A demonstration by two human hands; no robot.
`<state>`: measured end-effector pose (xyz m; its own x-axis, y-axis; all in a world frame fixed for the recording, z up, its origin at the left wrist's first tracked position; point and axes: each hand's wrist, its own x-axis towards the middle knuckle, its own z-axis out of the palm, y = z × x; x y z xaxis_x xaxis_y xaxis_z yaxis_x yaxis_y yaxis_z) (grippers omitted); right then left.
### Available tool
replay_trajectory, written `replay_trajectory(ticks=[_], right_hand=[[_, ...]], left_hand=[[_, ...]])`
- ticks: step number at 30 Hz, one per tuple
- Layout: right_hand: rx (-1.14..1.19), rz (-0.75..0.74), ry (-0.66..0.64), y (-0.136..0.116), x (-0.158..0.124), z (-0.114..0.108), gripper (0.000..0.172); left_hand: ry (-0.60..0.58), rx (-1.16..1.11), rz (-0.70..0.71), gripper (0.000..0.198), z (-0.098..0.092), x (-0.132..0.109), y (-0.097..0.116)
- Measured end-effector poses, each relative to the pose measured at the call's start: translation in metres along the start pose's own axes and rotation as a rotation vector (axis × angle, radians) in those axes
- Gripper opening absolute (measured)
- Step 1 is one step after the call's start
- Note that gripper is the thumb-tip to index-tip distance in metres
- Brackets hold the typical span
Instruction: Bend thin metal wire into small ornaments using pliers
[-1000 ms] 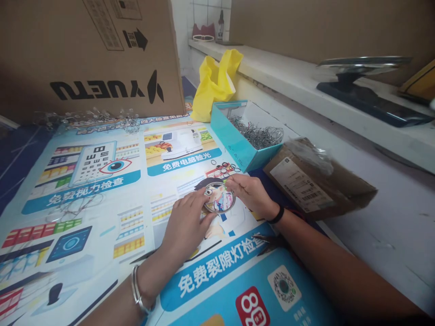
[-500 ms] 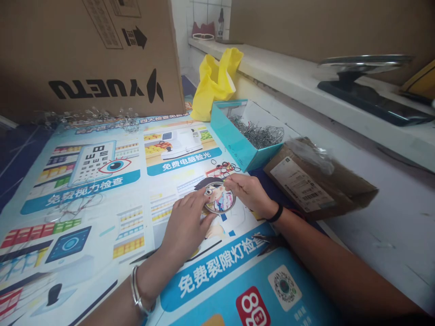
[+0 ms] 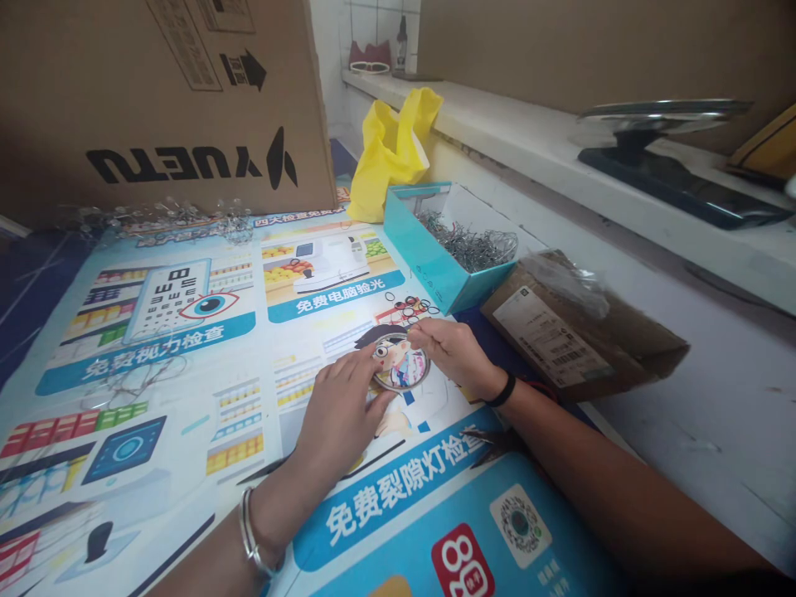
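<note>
A round metal-looking ring [image 3: 403, 389], like looped wire, lies low over the printed sheet between my hands. With bent fingers and thumb, my left hand [image 3: 341, 406] holds its left edge. The tips of my right hand [image 3: 453, 352] pinch the ring at its upper right; what exactly lies between them is too small to make out. Just beyond the ring are several small dark loops [image 3: 410, 307]. A dark pointed tool [image 3: 488, 444] shows partly beneath my right forearm. Another dark pointed tip [image 3: 264, 471] sticks out by my left wrist.
A teal box [image 3: 429, 249] holds tangled thin wire [image 3: 476, 245]. Beside it are a torn cardboard box [image 3: 560, 332] and a yellow bag [image 3: 389, 157]. A large carton [image 3: 167, 99] stands at the back left, with clear wiry pieces [image 3: 233, 222] before it. A white ledge [image 3: 528, 124] runs along the right.
The view has shifted very slightly. Both hands keep their places on the ring, with no other visible movement.
</note>
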<state>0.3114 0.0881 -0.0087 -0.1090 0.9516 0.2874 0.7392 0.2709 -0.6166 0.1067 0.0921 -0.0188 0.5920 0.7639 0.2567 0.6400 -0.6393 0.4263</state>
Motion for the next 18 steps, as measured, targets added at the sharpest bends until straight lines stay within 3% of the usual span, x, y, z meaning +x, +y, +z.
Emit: replay_trajectory(ticks=[18], right_hand=[[-0.045, -0.052, 0.015, -0.0005, -0.0011, 0.0002, 0.038]], left_hand=[[-0.008, 0.002, 0.0, 0.031, -0.0004, -0.0013, 0.0008]])
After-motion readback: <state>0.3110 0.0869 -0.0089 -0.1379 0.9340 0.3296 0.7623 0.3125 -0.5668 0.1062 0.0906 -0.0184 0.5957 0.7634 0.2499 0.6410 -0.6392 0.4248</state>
